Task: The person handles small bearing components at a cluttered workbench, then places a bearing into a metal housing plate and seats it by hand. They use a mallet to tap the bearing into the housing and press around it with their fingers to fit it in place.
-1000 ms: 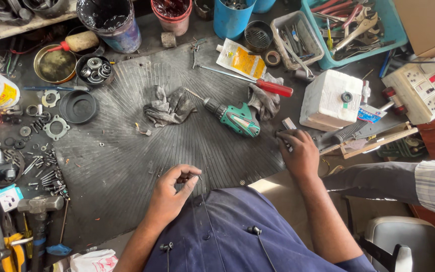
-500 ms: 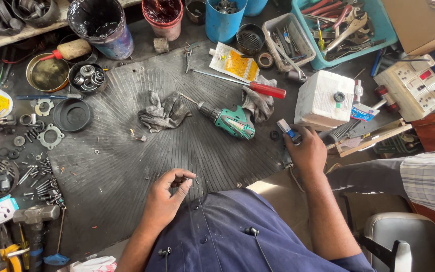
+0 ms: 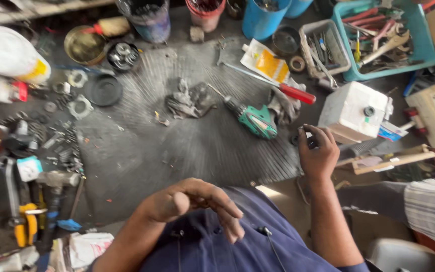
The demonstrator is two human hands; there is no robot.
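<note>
Green drill [image 3: 257,121], one, beside right hand [image 3: 318,156] pinching a small part; left hand [image 3: 187,201] loosely curled.

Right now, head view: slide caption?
Right hand reaches beside white plastic box; left hand hovers near lap; green power drill lies ahead.

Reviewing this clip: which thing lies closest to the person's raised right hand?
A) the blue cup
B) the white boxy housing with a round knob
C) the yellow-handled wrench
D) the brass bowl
B: the right hand is up just left of the white boxy housing, while the other three things sit far off along the mat's left and top edges.
</note>
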